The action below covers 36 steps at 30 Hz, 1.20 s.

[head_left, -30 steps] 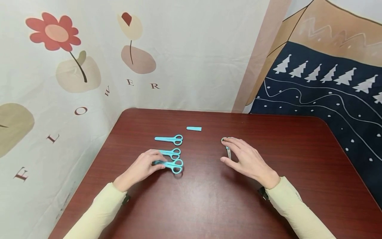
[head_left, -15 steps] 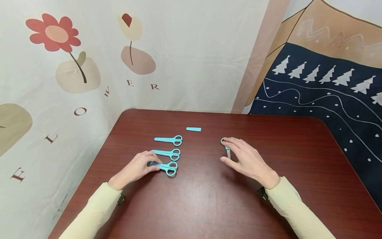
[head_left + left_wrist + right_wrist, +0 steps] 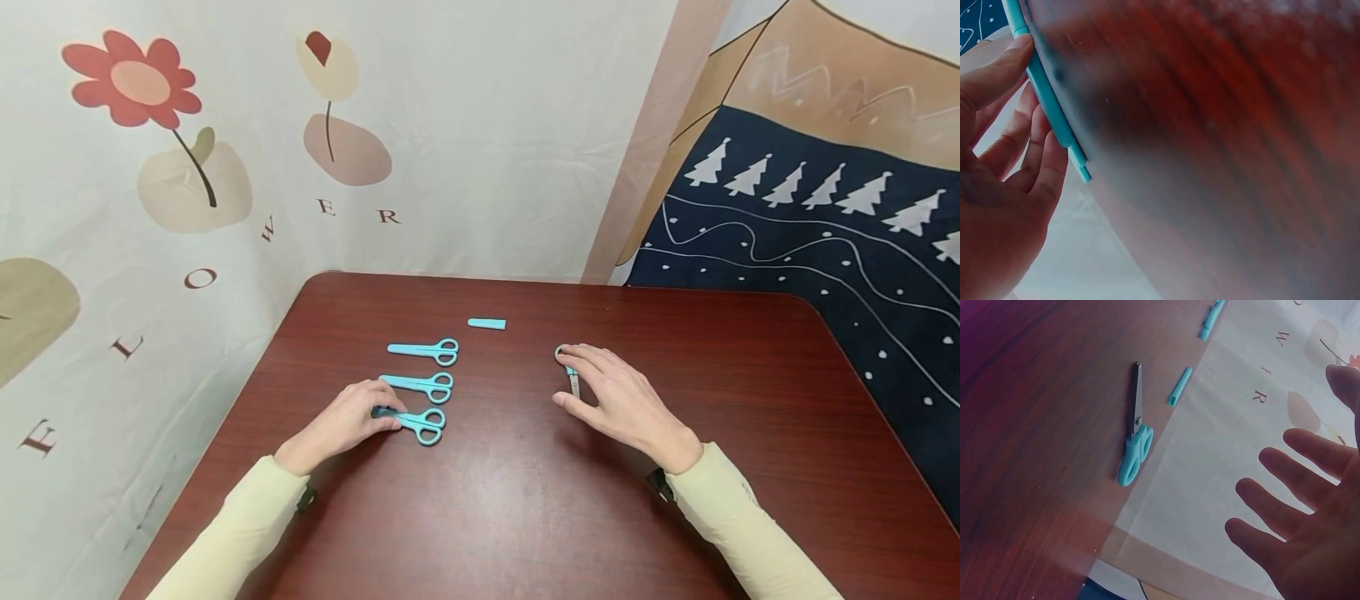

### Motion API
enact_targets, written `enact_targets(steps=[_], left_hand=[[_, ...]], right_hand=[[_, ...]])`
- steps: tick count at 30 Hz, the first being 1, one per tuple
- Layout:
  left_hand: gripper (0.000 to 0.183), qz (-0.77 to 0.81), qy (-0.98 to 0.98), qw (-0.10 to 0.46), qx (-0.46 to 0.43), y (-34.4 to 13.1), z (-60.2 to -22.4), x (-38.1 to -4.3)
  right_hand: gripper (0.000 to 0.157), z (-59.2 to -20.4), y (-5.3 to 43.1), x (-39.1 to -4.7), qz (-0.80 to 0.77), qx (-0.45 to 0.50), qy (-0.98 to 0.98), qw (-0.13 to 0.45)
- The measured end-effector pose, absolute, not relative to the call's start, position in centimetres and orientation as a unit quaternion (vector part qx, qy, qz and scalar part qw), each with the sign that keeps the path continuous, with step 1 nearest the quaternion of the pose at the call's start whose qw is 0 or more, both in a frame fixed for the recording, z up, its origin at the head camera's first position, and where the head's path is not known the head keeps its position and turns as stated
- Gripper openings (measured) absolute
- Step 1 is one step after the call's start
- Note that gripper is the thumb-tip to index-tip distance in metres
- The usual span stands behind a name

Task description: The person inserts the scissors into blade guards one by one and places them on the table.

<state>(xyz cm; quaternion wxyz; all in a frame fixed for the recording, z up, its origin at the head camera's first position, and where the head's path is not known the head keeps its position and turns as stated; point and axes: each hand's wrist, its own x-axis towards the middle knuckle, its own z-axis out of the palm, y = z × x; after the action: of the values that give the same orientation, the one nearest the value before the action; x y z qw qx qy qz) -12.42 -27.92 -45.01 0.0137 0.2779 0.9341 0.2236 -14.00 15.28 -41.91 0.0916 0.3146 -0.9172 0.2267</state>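
On the left, a pale wall cloth (image 3: 247,50) carries a red flower (image 3: 142,81) and brown letters (image 3: 200,278), and drops behind the far edge of a dark red-brown table (image 3: 495,525). A pale yellow sleeve (image 3: 232,525) comes in from the bottom, with a dark band (image 3: 305,498) at the cuff. Out of it reaches the left hand (image 3: 341,422), thumb and fingertips pinching the blade end of the near scissors (image 3: 424,426), whose blue handles stick out to the right. In the left wrist view the thumb lies along the upper side of that blue length, the fingertips along the lower. Just beyond, the middle scissors (image 3: 422,385) lie flat on the table, and past them the far scissors (image 3: 423,350), both with blue-covered blades to the left and handles to the right. Farther right and back, a loose blue cap (image 3: 487,323) lies alone on the table. Then come the bare scissors (image 3: 574,383), blades closed, metal pointing toward the near edge, handles partly hidden by the right hand (image 3: 618,398). That hand is empty, its fingers spread above them; in the right wrist view it is clear of them. At the far right hangs a dark blue cloth (image 3: 720,250) printed with white trees (image 3: 783,185)
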Motion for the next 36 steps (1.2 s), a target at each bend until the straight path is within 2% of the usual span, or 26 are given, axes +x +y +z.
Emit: enact_targets(steps=[14, 21, 36], left_hand=[[0.017, 0.227, 0.937, 0.031, 0.264, -27.8, -45.3, -12.6], [0.027, 0.228, 0.94, 0.037, 0.251, -28.0, -44.9, -12.4], [0.044, 0.255, 0.931, -0.042, 0.259, -25.8, -43.1, -11.8]], right_hand=[[0.06, -42.0, 15.4, -14.1, 0.228, 0.315, -0.916, 0.096], [0.059, -41.9, 15.5, -14.0, 0.228, 0.309, -0.919, 0.087], [0.061, -42.5, 16.4, -15.1, 0.226, 0.3, -0.925, 0.06]])
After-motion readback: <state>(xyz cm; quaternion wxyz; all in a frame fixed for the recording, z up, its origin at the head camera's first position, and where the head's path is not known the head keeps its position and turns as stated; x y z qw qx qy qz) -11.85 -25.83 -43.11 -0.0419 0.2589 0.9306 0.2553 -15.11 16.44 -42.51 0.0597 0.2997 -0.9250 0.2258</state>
